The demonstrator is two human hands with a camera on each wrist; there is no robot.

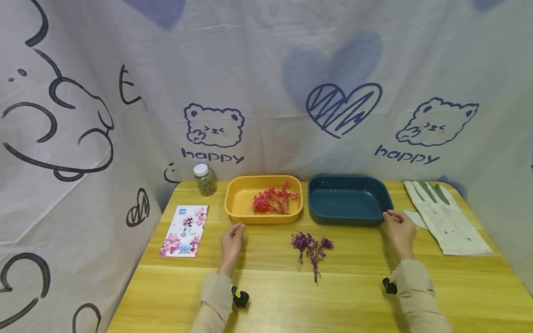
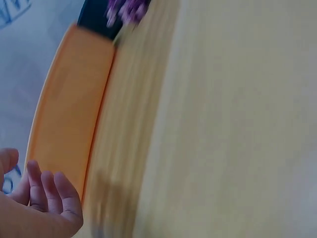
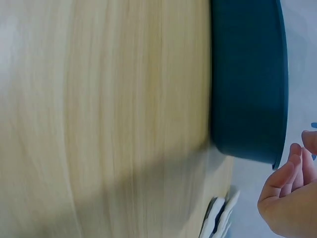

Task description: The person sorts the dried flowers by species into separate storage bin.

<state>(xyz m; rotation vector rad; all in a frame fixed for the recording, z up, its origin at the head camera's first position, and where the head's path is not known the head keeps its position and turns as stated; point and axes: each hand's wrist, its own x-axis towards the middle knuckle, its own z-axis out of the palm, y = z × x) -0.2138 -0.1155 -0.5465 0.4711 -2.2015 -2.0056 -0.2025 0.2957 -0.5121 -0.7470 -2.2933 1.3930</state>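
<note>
My left hand (image 1: 232, 241) hovers just in front of the yellow tray (image 1: 263, 219), near its front left corner. In the left wrist view its fingers (image 2: 64, 193) bend loosely, the thumb stands apart, and nothing is held. Inside that tray lies a bunch of pink-red dried flowers (image 1: 272, 200). Beside the front right corner of the dark blue tray (image 1: 345, 219) is my right hand (image 1: 400, 231), also holding nothing. The right wrist view shows its loosely bent fingers (image 3: 282, 186) close to the tray's rim; contact is hard to tell. Purple dried flowers (image 1: 311, 247) lie between the hands.
A clear jar with a white lid (image 1: 205, 179) stands at the back left. In front of it lies a floral-printed packet (image 1: 184, 231). White gloves (image 1: 449, 222) lie at the right edge of the wooden table (image 1: 283, 305). A printed white cloth (image 1: 266, 92) hangs behind.
</note>
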